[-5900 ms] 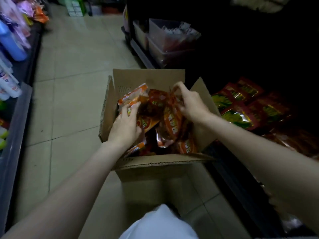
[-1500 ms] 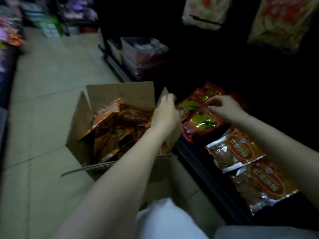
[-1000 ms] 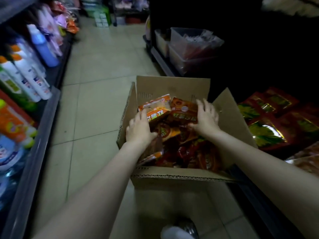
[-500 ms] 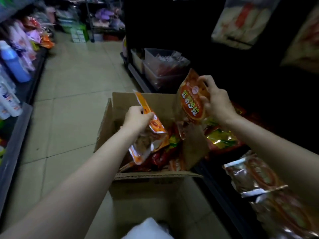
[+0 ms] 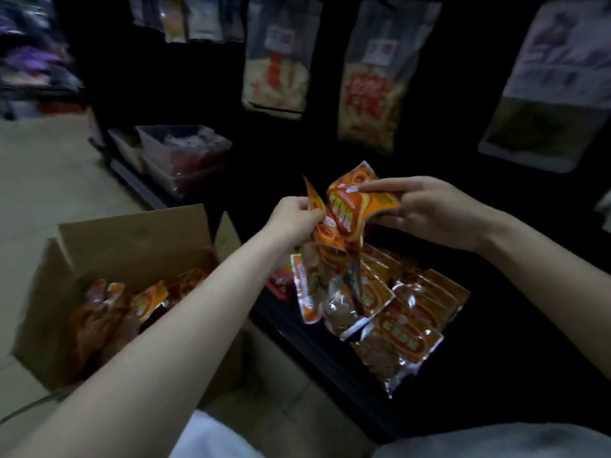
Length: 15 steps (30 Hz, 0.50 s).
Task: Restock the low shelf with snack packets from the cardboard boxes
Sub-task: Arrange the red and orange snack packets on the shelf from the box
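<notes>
While your left hand (image 5: 295,217) pinches one orange packet (image 5: 325,246), your right hand (image 5: 426,209) grips another packet (image 5: 360,200). Both hang above the low shelf (image 5: 330,355), right of the cardboard box (image 5: 132,239).

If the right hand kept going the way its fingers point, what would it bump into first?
Its fingers point left, so the right hand, gripping an orange packet, would probably meet the left hand and its packet first, though depth is hard to judge.

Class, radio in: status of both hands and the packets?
Left hand, right hand each grip orange packets above low shelf. Nothing blocking.
</notes>
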Available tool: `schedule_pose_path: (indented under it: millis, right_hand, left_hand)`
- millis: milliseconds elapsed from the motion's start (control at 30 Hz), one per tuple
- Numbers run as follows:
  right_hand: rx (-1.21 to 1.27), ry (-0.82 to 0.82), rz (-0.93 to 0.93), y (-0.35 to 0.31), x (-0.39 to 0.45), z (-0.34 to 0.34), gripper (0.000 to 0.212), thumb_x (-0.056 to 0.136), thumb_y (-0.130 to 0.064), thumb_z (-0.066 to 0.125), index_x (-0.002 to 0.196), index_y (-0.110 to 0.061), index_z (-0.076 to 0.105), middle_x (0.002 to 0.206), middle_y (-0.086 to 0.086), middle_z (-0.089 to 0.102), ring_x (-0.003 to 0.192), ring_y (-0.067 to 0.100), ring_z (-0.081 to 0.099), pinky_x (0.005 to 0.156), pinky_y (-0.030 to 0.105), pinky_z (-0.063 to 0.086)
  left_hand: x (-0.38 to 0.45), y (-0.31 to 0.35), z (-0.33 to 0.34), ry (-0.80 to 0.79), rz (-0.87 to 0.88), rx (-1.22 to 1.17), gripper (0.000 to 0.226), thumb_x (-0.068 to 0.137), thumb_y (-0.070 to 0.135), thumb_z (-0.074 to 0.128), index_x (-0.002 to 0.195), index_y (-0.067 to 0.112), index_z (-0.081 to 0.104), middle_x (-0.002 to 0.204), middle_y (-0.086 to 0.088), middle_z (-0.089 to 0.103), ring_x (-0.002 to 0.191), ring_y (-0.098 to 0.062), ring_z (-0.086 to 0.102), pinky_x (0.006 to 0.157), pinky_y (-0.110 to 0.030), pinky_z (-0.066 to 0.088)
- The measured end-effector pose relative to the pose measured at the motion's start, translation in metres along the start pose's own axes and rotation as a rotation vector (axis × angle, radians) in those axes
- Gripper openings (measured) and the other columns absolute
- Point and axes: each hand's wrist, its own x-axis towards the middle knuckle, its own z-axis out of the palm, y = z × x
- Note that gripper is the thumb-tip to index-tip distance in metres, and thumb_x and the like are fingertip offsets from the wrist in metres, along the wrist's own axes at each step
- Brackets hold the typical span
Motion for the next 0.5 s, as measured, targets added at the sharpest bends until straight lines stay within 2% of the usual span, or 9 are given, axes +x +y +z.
schedule_pose_path:
  millis: [67,133,200,267,300,367,433,500]
  right_hand:
    - [-0.138,0.093,-0.048,0.006,-0.017,-0.020,0.037,0.088,0.016,0.038,0.111,-0.003,0.061,0.096,0.005,0.071,0.087,0.009,0.069,0.071,0.017,0.054]
    - [-0.592,0.277,-0.112,0.021,-0.026,-0.037,0.027,0.085,0.002,0.059,0.109,-0.008,0.066,0.096,-0.001,0.069,0.082,0.001,0.067,0.070,0.012,0.052]
    - [-1.090,0.430,-0.143,0.048,-0.027,-0.058,0.019,0.083,-0.009,0.067,0.101,-0.013,0.072,0.096,0.001,0.066,0.091,0.010,0.063,0.078,0.018,0.048]
    - [-1.435,0.536,-0.046,0.080,-0.028,-0.074,0.020,0.086,-0.020,0.065,0.104,-0.015,0.071,0.106,0.005,0.053,0.108,0.023,0.050,0.088,0.028,0.039]
    - [-1.531,0.580,0.026,0.096,-0.028,-0.079,0.022,0.088,-0.025,0.062,0.107,-0.017,0.068,0.115,0.006,0.046,0.115,0.025,0.041,0.093,0.032,0.035]
    - [-1.557,0.600,0.139,0.124,-0.028,-0.086,0.026,0.092,-0.031,0.057,0.114,-0.021,0.063,0.131,0.005,0.037,0.126,0.026,0.030,0.100,0.038,0.032]
    - [-1.536,0.524,0.163,0.152,-0.025,-0.093,0.030,0.095,-0.028,0.052,0.124,-0.021,0.057,0.138,0.004,0.041,0.127,0.024,0.037,0.099,0.035,0.036]
    - [-1.528,0.430,0.173,0.174,-0.021,-0.104,0.035,0.097,-0.022,0.049,0.131,-0.021,0.052,0.134,0.004,0.053,0.123,0.021,0.049,0.093,0.028,0.039]
  left_hand:
    - [0.003,0.000,0.022,-0.030,0.031,0.039,0.009,0.088,0.005,0.056,0.094,0.003,0.062,0.085,-0.017,0.067,0.078,-0.028,0.065,0.074,-0.036,0.055]
    - [0.004,-0.006,0.043,-0.053,0.046,0.137,0.015,0.088,0.005,0.057,0.097,0.017,0.056,0.089,-0.008,0.065,0.088,-0.027,0.064,0.080,-0.036,0.052]
    - [0.005,-0.022,0.062,-0.076,0.039,0.232,0.030,0.088,0.007,0.058,0.116,0.016,0.053,0.101,-0.007,0.064,0.098,-0.026,0.061,0.079,-0.030,0.047]
    - [0.007,-0.042,0.078,-0.088,-0.022,0.265,0.053,0.089,0.009,0.060,0.138,0.011,0.038,0.122,-0.010,0.058,0.114,-0.027,0.056,0.084,-0.030,0.045]
    - [0.009,-0.051,0.083,-0.086,-0.051,0.274,0.065,0.090,0.010,0.059,0.146,0.013,0.026,0.132,-0.010,0.053,0.120,-0.027,0.051,0.088,-0.030,0.044]
    - [0.012,-0.069,0.093,-0.083,-0.106,0.283,0.076,0.092,0.010,0.057,0.151,0.018,0.010,0.141,-0.010,0.045,0.124,-0.027,0.048,0.094,-0.032,0.044]
    - [0.018,-0.088,0.101,-0.075,-0.139,0.299,0.080,0.091,0.010,0.057,0.151,0.020,0.006,0.139,-0.013,0.048,0.121,-0.028,0.052,0.095,-0.035,0.045]
    - [0.027,-0.105,0.109,-0.067,-0.167,0.352,0.080,0.090,0.011,0.059,0.151,0.017,0.007,0.134,-0.014,0.051,0.117,-0.030,0.055,0.091,-0.035,0.046]
